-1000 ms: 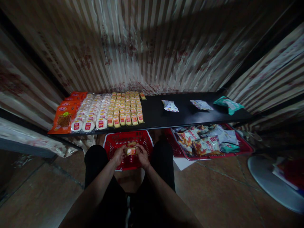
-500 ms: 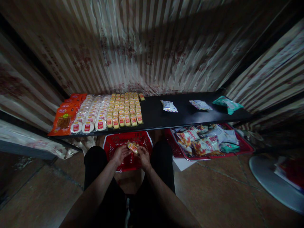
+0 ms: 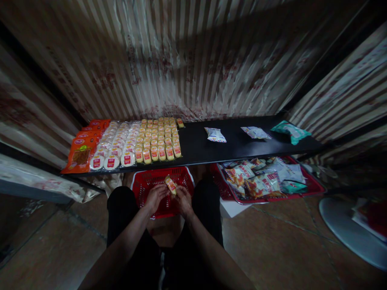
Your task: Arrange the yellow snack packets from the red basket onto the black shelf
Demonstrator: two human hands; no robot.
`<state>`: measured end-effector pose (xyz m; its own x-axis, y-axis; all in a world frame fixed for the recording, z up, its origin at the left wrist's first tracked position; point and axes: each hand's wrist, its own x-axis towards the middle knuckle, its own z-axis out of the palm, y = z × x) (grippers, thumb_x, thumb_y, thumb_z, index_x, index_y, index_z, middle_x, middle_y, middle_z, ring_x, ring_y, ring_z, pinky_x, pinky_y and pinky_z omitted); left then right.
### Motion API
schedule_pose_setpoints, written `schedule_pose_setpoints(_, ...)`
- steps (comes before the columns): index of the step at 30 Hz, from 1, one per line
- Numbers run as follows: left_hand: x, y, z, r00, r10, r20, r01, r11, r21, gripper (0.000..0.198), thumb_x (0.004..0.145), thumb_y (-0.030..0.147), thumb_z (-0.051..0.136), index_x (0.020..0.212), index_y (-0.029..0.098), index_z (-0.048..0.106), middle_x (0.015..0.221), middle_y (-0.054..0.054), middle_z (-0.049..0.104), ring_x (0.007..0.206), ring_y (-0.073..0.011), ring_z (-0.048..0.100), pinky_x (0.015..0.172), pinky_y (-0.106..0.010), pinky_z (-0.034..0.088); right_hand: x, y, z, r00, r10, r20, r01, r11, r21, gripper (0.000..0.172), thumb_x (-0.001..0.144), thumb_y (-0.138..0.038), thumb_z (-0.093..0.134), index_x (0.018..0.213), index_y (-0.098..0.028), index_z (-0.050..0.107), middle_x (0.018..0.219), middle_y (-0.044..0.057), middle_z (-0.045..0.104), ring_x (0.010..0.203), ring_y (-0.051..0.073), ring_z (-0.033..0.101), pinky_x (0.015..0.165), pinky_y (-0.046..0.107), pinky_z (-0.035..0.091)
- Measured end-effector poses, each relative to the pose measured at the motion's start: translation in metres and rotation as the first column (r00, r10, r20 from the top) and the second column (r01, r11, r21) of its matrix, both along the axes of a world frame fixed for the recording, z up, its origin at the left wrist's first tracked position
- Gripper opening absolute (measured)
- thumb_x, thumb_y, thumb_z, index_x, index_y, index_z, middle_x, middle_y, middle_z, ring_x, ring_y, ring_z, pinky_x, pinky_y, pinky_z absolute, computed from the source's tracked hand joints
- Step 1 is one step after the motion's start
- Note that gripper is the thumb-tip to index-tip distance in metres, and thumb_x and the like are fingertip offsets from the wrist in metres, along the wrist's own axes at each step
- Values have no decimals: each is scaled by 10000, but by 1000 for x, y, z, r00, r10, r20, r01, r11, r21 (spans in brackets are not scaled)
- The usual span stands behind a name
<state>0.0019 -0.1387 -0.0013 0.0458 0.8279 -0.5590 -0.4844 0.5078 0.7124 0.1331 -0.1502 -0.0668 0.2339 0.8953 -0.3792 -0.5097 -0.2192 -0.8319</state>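
Observation:
My right hand (image 3: 183, 200) pinches a small yellow packaged cake (image 3: 171, 185) with a red label, above a red basket (image 3: 140, 181) between my knees. On the cake's left side, my left hand (image 3: 157, 197) has its fingers apart, their tips close to the wrapper; whether they touch it is unclear. Rows of similar yellow cakes (image 3: 162, 152) lie on the black shelf (image 3: 196, 151), beside round white packs (image 3: 111, 162) and orange bags (image 3: 80, 153).
On the shelf's right half lie two white packets (image 3: 215, 135) (image 3: 255, 133) and a green packet (image 3: 290, 131). A second red basket (image 3: 314, 186) holds several snack bags below. A grey round surface (image 3: 347, 233) stands at the lower right.
The cake has turned from lying slanted to more upright and risen slightly. My left hand has moved a little to the right, nearer to it.

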Motion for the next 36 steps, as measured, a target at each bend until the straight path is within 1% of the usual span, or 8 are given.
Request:
schedule_pose_setpoints(3,2,-1,0,1000,-11,-4,11,1000,7,115,686,101,685,793,137,659,804,-70,722,765,-163,688,859,-312,521,0,0,0,998,-38,-53,37,999,-31,340,548,-437,801,721,-210,616,728,12,685,602,150,610,558,264,497)
schedule_pose_setpoints(7,4,-3,-1,1000,-4,-8,5,1000,10,141,668,102,682,804,134,665,789,-63,715,748,-161,681,830,-307,514,0,1,-1,997,-30,-74,28,999,-29,341,532,-423,817,711,-210,619,712,0,678,583,135,592,548,249,488)
schedule_pose_setpoints(13,7,-4,-3,1000,11,-28,-11,1000,10,159,653,127,694,811,132,680,791,-66,713,735,-158,670,809,-302,505,0,1,-11,994,-24,-108,21,999,-29,380,522,-426,831,748,-219,606,707,-14,678,564,133,591,536,250,488)
schedule_pose_setpoints(18,11,-4,-3,998,13,-68,-13,1000,-12,170,658,137,689,829,134,690,768,-68,709,712,-144,649,769,-284,499,0,1,-16,1000,-27,-6,27,999,40,374,554,-427,814,787,-217,610,774,-4,678,661,148,623,581,247,502)
schedule_pose_setpoints(24,15,-5,-5,998,-11,-63,9,1000,-18,240,634,160,724,870,133,693,807,-71,716,729,-143,640,757,-272,494,1,1,-11,986,5,168,-23,994,105,363,608,-497,759,801,-214,638,891,24,695,818,185,638,690,295,529)
schedule_pose_setpoints(27,17,-5,-8,997,12,-79,-14,1000,-27,235,633,168,742,862,147,692,833,-65,714,745,-145,638,757,-278,492,0,1,-7,982,12,191,-35,992,117,344,614,-506,751,781,-214,677,897,31,708,864,200,640,745,309,527)
schedule_pose_setpoints(32,21,-5,-12,992,9,-124,-14,999,-34,271,639,206,776,893,172,689,918,-72,719,838,-166,654,775,-277,488,-1,0,-5,975,63,214,-91,989,120,316,630,-506,737,733,-208,716,838,39,726,852,215,650,834,349,504)
schedule_pose_setpoints(36,22,-6,-11,987,-11,-162,4,999,-39,321,610,250,809,894,169,684,927,-72,722,807,-158,651,746,-263,485,0,-1,-3,966,81,247,-116,985,131,291,645,-489,726,721,-208,729,853,46,731,888,226,645,862,358,489)
